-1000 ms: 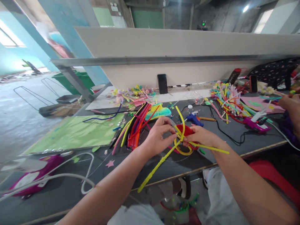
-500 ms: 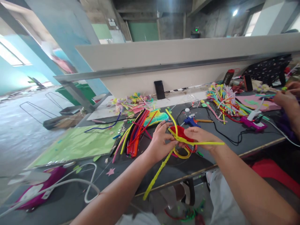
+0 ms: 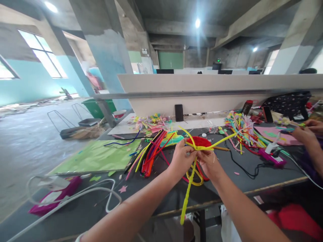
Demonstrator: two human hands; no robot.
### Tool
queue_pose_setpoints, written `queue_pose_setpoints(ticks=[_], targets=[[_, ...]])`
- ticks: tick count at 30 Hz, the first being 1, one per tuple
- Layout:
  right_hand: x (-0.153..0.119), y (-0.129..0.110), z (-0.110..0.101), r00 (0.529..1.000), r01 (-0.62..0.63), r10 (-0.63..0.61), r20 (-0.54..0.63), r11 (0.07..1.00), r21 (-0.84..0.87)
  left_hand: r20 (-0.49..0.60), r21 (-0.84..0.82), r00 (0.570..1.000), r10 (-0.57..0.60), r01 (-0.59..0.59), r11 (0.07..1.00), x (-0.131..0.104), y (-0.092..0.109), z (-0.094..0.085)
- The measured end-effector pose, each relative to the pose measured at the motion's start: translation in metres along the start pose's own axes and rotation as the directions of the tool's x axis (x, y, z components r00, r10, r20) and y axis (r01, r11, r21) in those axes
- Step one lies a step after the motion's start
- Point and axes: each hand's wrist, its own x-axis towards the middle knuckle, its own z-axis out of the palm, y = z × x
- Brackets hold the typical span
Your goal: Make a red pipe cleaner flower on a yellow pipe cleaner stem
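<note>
Yellow fuzzy pipe cleaners (image 3: 188, 195) cross between my two hands above the table. One twisted stalk hangs down past the table's front edge, while two loose ends stick out to the upper left and upper right. Behind the crossing sits a red fuzzy piece (image 3: 202, 142), rounded on top. My left hand (image 3: 182, 159) pinches the crossing from the left. My right hand (image 3: 207, 161) grips it just below the red piece, fingertips close to the left ones. Under the hands lie yellow and red loops (image 3: 198, 183), partly hidden. A bundle of coloured pipe cleaners (image 3: 151, 158) rests left of them.
A phone (image 3: 179, 113) leans on the white partition (image 3: 217, 101). At left lie a green sheet (image 3: 98, 156) and a purple power strip (image 3: 57, 196); another power strip (image 3: 272, 157) is at right, near a co-worker's hands (image 3: 306, 132). Cut pipe-cleaner pieces (image 3: 242, 129) are heaped behind.
My view has tilted up. The right hand has shifted from the red piece to below the crossing. The hanging stalk has swung nearly vertical, and the right-hand loose end now points upward.
</note>
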Motion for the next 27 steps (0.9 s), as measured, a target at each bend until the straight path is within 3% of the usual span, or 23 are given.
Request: queue_pose_setpoints(ticks=[3, 5, 7, 9, 11, 12, 14, 16, 18, 22, 27], targets=[[0.002, -0.007, -0.007, 1.000, -0.018, 0.018, -0.012, 1.000, 0.004, 0.066, -0.146, 0.998, 0.001, 0.009, 0.989, -0.002, 0.000, -0.007], [0.001, -0.013, -0.012, 0.996, -0.092, 0.092, -0.013, 0.996, 0.007, 0.049, -0.275, 0.998, -0.029, 0.041, 0.960, 0.004, -0.008, -0.018], [-0.001, -0.018, -0.015, 0.984, -0.175, 0.175, 0.018, 0.984, 0.009, -0.009, -0.439, 0.990, -0.138, 0.120, 0.891, 0.017, -0.019, -0.032], [-0.004, -0.021, -0.013, 0.966, -0.246, 0.245, 0.078, 0.969, 0.013, 0.054, -0.566, 0.963, -0.265, 0.248, 0.786, 0.034, -0.028, -0.045], [-0.007, -0.021, -0.009, 0.941, -0.313, 0.308, 0.142, 0.950, 0.013, 0.218, -0.536, 0.936, -0.277, 0.352, 0.767, 0.051, -0.032, -0.056], [-0.008, -0.020, -0.008, 0.926, -0.345, 0.339, 0.165, 0.939, 0.010, 0.354, -0.496, 0.907, -0.229, 0.389, 0.777, 0.058, -0.031, -0.060], [-0.009, -0.018, -0.005, 0.906, -0.388, 0.381, 0.182, 0.922, -0.002, 0.567, -0.395, 0.818, -0.101, 0.378, 0.838, 0.068, -0.024, -0.065], [-0.008, -0.015, -0.005, 0.899, -0.404, 0.401, 0.177, 0.915, -0.022, 0.691, -0.286, 0.722, -0.033, 0.315, 0.905, 0.073, -0.015, -0.066], [-0.008, -0.013, -0.006, 0.898, -0.406, 0.408, 0.164, 0.913, -0.047, 0.733, -0.237, 0.681, -0.008, 0.265, 0.935, 0.075, -0.010, -0.064], [-0.006, -0.012, -0.009, 0.903, -0.402, 0.412, 0.124, 0.910, -0.100, 0.748, -0.230, 0.664, 0.023, 0.227, 0.946, 0.076, -0.013, -0.058], [-0.006, -0.011, -0.011, 0.902, -0.395, 0.416, 0.117, 0.903, -0.171, 0.803, -0.270, 0.590, 0.084, 0.233, 0.934, 0.076, -0.017, -0.056]])
